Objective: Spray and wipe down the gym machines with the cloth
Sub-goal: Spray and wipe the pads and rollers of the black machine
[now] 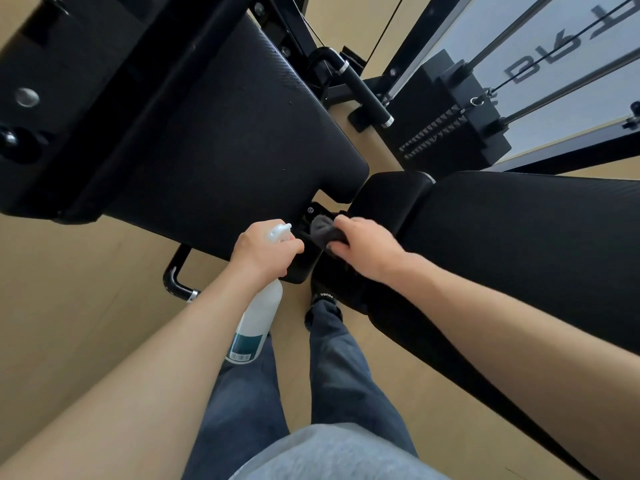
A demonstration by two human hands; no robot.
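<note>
The left hand (265, 251) is gripping the neck of a white spray bottle (258, 320), fingers curled round it, its body hanging down beside the left forearm. The right hand (367, 249) is holding a dark grey cloth (323, 230), fingers closed over it, pressing it on the black metal bracket (304, 261) between 2 black pads: the large pad (214, 140) and the seat pad (519, 244).

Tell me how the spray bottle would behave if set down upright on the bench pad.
The spray bottle looks tall and narrow, so it would probably tip easily on the soft bench pad. Its smooth plastic may be slippery. The left hand grips only its neck, suggesting it is fairly light.
</note>
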